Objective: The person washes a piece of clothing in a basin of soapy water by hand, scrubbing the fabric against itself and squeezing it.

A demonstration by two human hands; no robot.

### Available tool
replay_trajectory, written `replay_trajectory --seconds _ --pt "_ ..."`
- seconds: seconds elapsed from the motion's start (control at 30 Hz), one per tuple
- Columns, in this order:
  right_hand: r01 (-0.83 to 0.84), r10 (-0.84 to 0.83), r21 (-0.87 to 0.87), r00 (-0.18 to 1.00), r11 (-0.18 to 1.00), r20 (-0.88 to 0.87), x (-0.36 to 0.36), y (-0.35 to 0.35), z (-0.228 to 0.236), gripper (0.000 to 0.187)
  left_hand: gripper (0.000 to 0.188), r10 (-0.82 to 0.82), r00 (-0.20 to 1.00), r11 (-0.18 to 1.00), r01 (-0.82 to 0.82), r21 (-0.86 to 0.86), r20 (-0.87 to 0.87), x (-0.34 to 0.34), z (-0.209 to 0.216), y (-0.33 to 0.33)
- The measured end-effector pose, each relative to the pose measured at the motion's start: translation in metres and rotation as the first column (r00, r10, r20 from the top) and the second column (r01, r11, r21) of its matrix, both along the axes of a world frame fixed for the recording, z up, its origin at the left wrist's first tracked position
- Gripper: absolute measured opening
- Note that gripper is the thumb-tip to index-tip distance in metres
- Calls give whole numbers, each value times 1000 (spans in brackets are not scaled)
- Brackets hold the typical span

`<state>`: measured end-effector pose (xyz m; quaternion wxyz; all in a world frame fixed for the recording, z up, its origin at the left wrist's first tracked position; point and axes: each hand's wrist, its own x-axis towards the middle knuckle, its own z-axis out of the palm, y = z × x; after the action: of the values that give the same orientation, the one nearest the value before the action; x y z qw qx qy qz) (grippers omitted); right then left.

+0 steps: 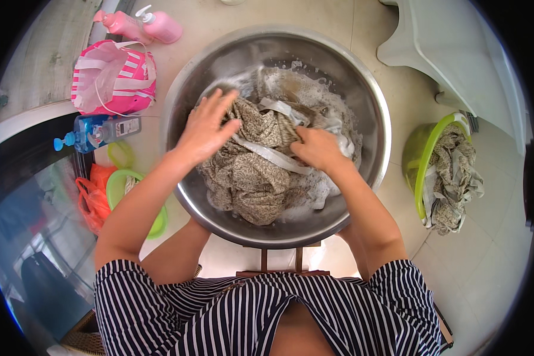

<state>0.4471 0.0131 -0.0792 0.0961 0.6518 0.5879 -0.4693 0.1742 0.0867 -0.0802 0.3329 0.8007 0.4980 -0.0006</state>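
A wide steel basin [377,118] holds a bunched, wet cloth [249,178] with a fine brown-and-cream pattern and pale edging strips. White suds [341,98] cover the water on the basin's right side. Over the left part of the bundle, my left hand [207,127] has its fingers spread and grips nothing; whether it touches the fabric is hard to tell. My right hand [319,147] is closed on the cloth at the right of the bundle, its fingertips partly hidden in the folds.
On the right, a green tub [424,172] has similar patterned fabric hanging over its rim, below a grey plastic stool-like piece [451,53]. Pink pump bottles [162,27], a pink striped bag [137,77], a blue bottle [83,135] and a green bowl [158,225] stand left.
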Motion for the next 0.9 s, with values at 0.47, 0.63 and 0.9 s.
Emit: replay_trajectory --seconds 0.47,0.63,0.9 --pt "-129 -53 510 944 850 326 -48 62 -98 49 36 89 985 957 -44 287 -147 83 -125 16" --pt "-21 -66 331 966 943 250 -48 130 -104 35 29 224 962 958 -187 218 -158 93 -141 53" --pt "156 -242 483 963 861 120 -26 127 -106 37 35 250 954 950 -275 -149 -167 108 -102 80"
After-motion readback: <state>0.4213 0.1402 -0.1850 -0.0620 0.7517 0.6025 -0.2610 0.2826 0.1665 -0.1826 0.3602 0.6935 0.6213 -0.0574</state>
